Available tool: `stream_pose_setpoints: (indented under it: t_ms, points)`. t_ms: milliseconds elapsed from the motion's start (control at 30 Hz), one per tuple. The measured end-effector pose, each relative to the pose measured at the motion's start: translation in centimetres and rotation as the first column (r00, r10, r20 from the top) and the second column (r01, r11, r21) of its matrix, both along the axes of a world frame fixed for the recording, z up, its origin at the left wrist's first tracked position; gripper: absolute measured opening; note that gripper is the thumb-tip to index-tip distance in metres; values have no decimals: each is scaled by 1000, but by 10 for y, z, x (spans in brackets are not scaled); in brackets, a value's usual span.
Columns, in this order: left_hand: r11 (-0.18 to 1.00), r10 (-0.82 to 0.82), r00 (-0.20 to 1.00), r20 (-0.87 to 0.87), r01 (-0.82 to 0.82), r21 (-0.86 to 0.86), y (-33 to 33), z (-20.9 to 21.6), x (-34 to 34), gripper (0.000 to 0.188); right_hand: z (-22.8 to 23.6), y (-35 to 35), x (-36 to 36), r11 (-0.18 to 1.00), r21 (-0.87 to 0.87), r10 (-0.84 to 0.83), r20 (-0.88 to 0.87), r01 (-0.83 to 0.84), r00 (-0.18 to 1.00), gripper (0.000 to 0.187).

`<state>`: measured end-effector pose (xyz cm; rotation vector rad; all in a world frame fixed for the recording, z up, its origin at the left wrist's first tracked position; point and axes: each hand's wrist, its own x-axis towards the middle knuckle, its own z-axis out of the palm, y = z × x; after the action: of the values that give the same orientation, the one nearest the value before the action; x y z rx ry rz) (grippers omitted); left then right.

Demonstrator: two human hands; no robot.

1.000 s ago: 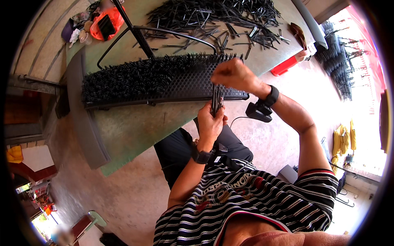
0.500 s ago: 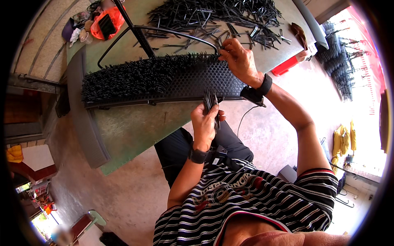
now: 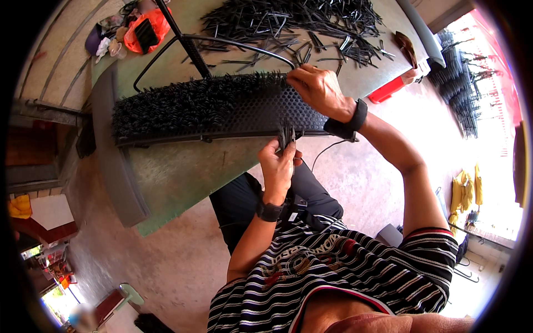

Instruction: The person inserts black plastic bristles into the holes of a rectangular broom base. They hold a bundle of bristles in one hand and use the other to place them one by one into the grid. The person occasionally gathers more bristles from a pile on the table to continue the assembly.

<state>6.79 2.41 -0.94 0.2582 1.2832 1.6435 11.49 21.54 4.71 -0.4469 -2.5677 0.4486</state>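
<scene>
A long black perforated panel [image 3: 277,111] lies across the table. Dense black bristle tufts [image 3: 172,108] fill its left part and run along its far edge, while rows of holes show at the right. Close to the panel's near edge, my left hand [image 3: 277,169] is closed around a bundle of thin black strips [image 3: 286,135] that point away from me. My right hand [image 3: 319,89] bends over the far right part of the panel, its fingertips pinched together at the edge of the tufts. Whatever sits between those fingertips is hidden.
A large heap of loose black strips [image 3: 288,22] covers the table's far side. A black metal frame [image 3: 191,53] rises behind the panel. An orange plastic bag [image 3: 158,25] lies at the far left, and a red container [image 3: 387,90] stands beyond the table's right edge.
My right hand has come down and slightly left from above the panel's far edge, onto the panel. My left hand stays nearly in place with its bundle.
</scene>
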Motion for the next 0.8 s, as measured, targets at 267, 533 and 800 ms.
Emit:
stream_pose_setpoints:
  t_ms: [267,533,800]
  points:
    - [996,-80,997,-20,81,42,3,1,7,10,2,-23,10,799,-591,261,176,-110,949,14]
    - [998,-57,998,38,57,-4,-1,-5,4,6,23,-6,15,580,-814,-176,-86,33,981,13]
    - [999,-28,991,132,25,22,-1,2,-5,8,1,-2,0,919,-390,-178,-282,57,943,8]
